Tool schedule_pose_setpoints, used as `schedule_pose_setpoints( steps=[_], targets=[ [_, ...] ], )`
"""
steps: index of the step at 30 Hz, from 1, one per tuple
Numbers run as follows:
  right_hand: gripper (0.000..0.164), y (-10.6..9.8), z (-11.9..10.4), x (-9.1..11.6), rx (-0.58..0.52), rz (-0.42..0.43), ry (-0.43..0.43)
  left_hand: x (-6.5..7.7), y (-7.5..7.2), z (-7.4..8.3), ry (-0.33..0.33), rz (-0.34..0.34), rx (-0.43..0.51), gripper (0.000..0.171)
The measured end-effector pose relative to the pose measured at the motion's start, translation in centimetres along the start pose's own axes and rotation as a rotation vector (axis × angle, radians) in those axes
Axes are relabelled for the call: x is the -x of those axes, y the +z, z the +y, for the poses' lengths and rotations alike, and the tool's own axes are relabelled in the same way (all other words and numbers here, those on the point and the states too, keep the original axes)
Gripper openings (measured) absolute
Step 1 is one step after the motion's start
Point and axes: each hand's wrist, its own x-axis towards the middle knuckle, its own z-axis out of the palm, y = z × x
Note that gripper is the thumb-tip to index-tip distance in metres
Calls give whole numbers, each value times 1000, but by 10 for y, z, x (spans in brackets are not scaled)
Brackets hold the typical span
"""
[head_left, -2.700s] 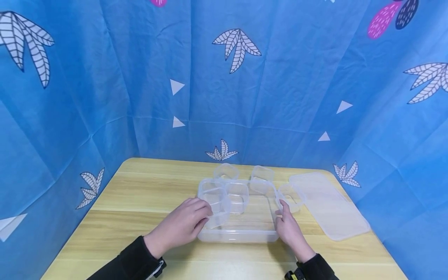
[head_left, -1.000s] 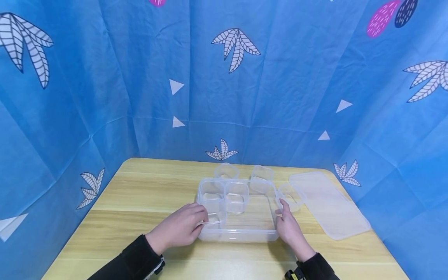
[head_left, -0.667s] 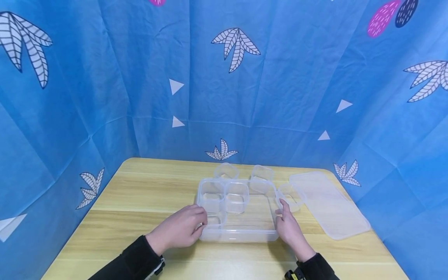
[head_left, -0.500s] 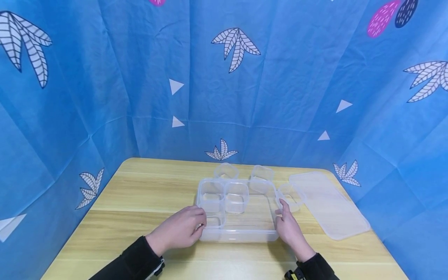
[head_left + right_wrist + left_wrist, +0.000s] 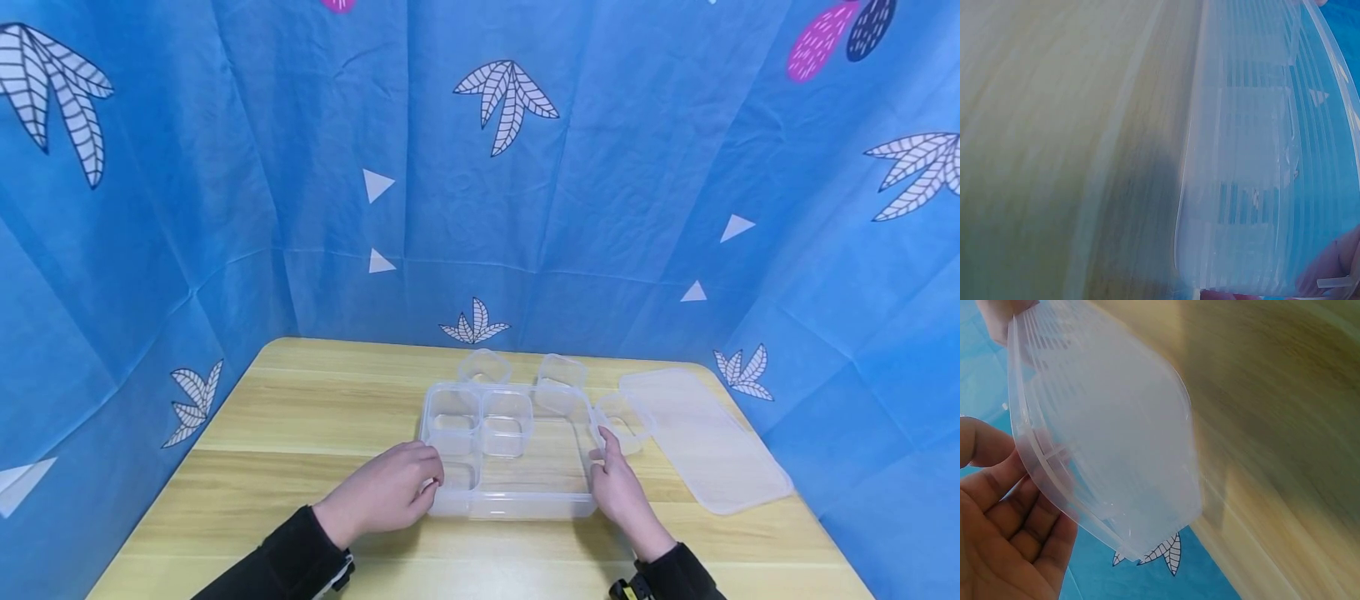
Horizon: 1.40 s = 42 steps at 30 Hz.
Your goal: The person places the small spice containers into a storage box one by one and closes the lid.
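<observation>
A large clear plastic box [image 5: 532, 504] stands on the table, its ribbed side filling much of the left wrist view. Three small clear containers sit in it: one at back left [image 5: 453, 408], one beside that [image 5: 507, 421] and a front-left container [image 5: 459, 475]. My left hand [image 5: 386, 492] pinches the rim of the front-left container at the box's corner; thumb and fingertips [image 5: 1007, 453] show at the edge in the left wrist view. My right hand [image 5: 622, 500] grips the box's right wall, index finger stretched along it. Its fingers are partly hidden behind the plastic in the right wrist view.
Behind the box stand a small container [image 5: 485, 363] and a squarish one [image 5: 562, 368]. Another container [image 5: 621, 421] is beside its right wall. A flat translucent lid [image 5: 708, 442] lies at the table's right. Blue patterned cloth [image 5: 480, 208] surrounds the wooden table [image 5: 322, 400].
The front-left container, tilted in my left hand at first, has levelled and lowered into the box's corner. My left hand has shifted slightly left and down; the right hand has stayed put.
</observation>
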Motion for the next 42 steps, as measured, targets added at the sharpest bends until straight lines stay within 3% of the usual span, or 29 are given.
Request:
schedule_pose_setpoints(
  steps=[16,24,35,42],
  targets=[
    [62,-1,-1,1,-17,-2,2,0,-1,1,3,31,-31,9],
    [62,0,-1,0,-27,-15,7,-2,-3,0,-14,131,-43,6],
    [64,-2,0,0,-26,-22,27,-12,0,-5,-255,317,-59,10],
    [63,-2,0,-1,-18,-30,25,-19,4,-8,-400,372,-16,12]
  ],
)
